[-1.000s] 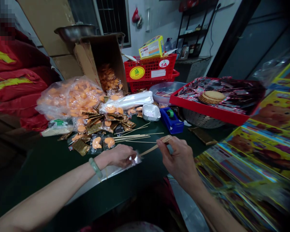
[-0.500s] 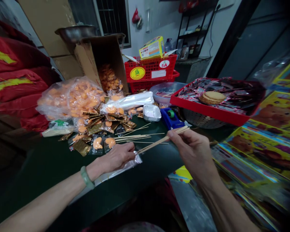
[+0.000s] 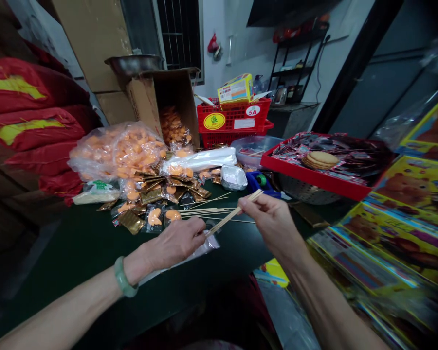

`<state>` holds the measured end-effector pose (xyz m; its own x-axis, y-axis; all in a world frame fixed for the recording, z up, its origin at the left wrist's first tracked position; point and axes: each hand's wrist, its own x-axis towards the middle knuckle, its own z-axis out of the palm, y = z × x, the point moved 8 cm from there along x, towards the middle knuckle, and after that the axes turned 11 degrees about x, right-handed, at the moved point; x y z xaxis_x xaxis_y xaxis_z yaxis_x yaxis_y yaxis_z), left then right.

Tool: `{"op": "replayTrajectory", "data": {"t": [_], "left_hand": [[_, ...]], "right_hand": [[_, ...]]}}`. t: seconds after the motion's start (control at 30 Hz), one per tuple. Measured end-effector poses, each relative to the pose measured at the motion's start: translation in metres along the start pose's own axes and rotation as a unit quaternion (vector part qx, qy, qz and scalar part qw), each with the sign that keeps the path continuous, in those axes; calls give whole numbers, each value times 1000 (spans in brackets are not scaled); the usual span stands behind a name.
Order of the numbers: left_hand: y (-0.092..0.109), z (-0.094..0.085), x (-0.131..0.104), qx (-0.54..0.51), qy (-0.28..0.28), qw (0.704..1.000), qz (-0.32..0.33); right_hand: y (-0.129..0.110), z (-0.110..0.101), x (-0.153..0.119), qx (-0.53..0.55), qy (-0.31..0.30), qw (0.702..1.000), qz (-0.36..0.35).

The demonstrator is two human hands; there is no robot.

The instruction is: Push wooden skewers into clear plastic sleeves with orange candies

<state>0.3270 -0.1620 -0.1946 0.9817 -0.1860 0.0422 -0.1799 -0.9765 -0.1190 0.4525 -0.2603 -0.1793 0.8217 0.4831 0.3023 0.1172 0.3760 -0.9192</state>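
- A small bundle of thin wooden skewers (image 3: 230, 215) is pinched at its far end between the thumb and fingers of the right hand (image 3: 272, 223), near the middle of the dark green table (image 3: 76, 243).
- The skewers are pale, straight and slanted, their lower ends running down into the mouth of a clear plastic sleeve (image 3: 190, 253).
- The sleeve's open end is gripped by the curled fingers of the left hand (image 3: 173, 241); the rest of it lies flat on the table beneath that hand. A green bangle (image 3: 123, 277) is worn on the left wrist.
- More loose skewers (image 3: 208, 210) are scattered on the table just beyond the hands.
- Farther left, a heap of gold-backed packets with orange sweets (image 3: 156, 194) is seen, with a clear bag (image 3: 113, 150) of the same orange pieces behind it.
- A tipped cardboard box (image 3: 146, 97) at the far side is filled with orange pieces too.
- A small foil tray (image 3: 233, 176) and a blue tape dispenser (image 3: 261, 181) sit beyond the right hand.
- On the right, a red tray (image 3: 310, 170) holds dark wrappers and a stack of round biscuits (image 3: 321, 159).
- Red plastic baskets (image 3: 233, 121) are stacked at the far side.
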Motion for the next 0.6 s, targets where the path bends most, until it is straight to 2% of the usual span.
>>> {"op": "replayTrajectory", "data": {"t": [0.1,0.23,0.3,0.37,0.43,0.47,0.53,0.6], "left_hand": [[5,-6,-3,28,14,999,21],[-8,-17,-6,-23,48,997,-47],[-10,-22,-12,-35,95,993,-57],[-12,-20,-23,-35,161,984,-71],[-18,-5,-40,-49,198,970,-129],[-21,9,-48,-59,189,967,-159],[-22,43,-63,-62,120,973,-190],[-22,71,-75,-64,54,976,-202]], "right_hand": [[14,28,-17,-30,-41,999,-14],[30,67,-37,-47,-132,989,-45],[36,78,-40,-45,-171,984,-36],[37,80,-37,-59,-172,982,-38],[35,75,-30,-73,-163,983,-44],[34,71,-25,-75,-161,983,-41],[29,57,-12,-77,-152,985,-33],[14,32,9,-73,-104,991,-43]]}}
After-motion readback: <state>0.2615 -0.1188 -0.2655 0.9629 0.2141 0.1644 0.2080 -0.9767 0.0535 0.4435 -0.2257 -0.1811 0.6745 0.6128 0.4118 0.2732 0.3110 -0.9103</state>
